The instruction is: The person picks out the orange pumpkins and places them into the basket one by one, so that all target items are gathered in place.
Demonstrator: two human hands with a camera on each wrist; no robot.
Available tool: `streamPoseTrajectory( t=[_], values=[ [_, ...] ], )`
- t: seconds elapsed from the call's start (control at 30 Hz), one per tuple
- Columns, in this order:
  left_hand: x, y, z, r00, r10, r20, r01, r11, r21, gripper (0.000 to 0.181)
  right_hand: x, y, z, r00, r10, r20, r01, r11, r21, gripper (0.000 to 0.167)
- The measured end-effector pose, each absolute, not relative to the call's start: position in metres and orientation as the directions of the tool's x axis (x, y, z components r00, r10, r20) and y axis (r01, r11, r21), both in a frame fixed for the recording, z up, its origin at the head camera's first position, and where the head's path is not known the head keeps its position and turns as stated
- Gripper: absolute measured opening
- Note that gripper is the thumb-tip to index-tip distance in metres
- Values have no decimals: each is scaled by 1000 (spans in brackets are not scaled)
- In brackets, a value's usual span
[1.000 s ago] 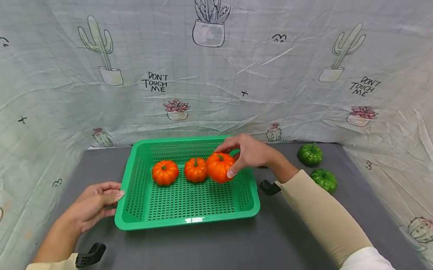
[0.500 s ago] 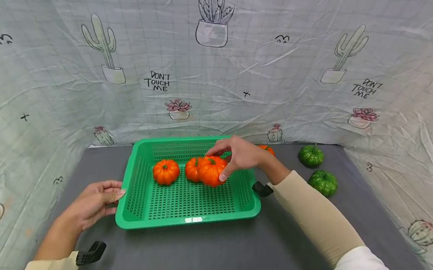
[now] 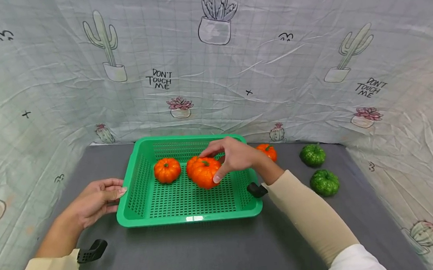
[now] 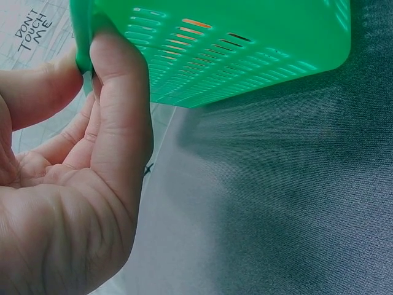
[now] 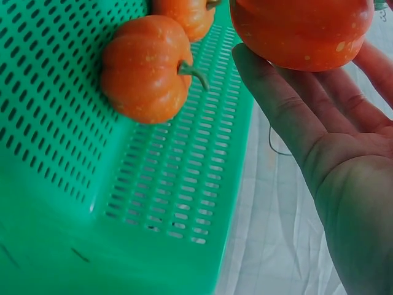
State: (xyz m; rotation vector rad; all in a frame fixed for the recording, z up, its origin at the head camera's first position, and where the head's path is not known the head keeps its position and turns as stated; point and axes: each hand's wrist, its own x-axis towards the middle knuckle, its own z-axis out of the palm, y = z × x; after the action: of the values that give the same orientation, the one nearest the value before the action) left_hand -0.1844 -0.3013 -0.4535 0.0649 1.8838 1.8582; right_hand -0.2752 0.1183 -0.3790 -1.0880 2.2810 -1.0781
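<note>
My left hand (image 3: 94, 203) pinches the left rim of a green perforated plastic basket (image 3: 189, 219), thumb on one side and fingers on the other; the left wrist view shows this grip on the basket wall (image 4: 288, 37) closely. Over the basket's middle, my right hand (image 3: 234, 155) holds a small orange pumpkin (image 3: 205, 174) between thumb and fingers. Behind it, partly covered, is a second orange pumpkin (image 3: 190, 165) in the basket. A third orange pumpkin (image 3: 167, 170) sits further left inside. In the right wrist view the held pumpkin (image 5: 301, 31) appears above the fingers.
To the basket's right, another orange pumpkin (image 3: 268, 151) lies on the grey table (image 3: 197, 258), partly behind my right wrist. Two green pumpkins (image 3: 313, 155) stand farther right. A patterned cloth (image 3: 210, 74) rises behind and along both sides of the table.
My right hand has carried the held pumpkin left and slightly down, in front of the middle pumpkin. The orange pumpkin on the table has come into view. My left hand keeps its grip.
</note>
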Motion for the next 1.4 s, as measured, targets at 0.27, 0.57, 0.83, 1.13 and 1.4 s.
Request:
streamPoseTrajectory(
  t=[0.27, 0.57, 0.83, 1.13, 1.4],
  values=[
    [-185, -301, -452, -877, 373, -301, -301, 59, 952, 22, -278, 110, -382, -602, -798, -15, -515, 402, -757, 67],
    [-186, -300, -452, -882, 365, -299, -291, 77, 953, 28, -279, 99, -384, -573, -819, 3, -519, 360, -775, 66],
    [-186, -300, -452, -882, 364, -300, -294, 73, 953, 28, -280, 89, -389, -553, -833, 10, -560, 362, -745, 66],
    [-184, -300, -452, -882, 368, -294, -295, 55, 954, 23, -281, 80, -395, -538, -843, 1, -546, 347, -762, 65],
    [-183, -299, -450, -884, 359, -298, -297, 59, 953, 23, -282, 74, -398, -526, -851, 0, -559, 345, -754, 66]
  ],
)
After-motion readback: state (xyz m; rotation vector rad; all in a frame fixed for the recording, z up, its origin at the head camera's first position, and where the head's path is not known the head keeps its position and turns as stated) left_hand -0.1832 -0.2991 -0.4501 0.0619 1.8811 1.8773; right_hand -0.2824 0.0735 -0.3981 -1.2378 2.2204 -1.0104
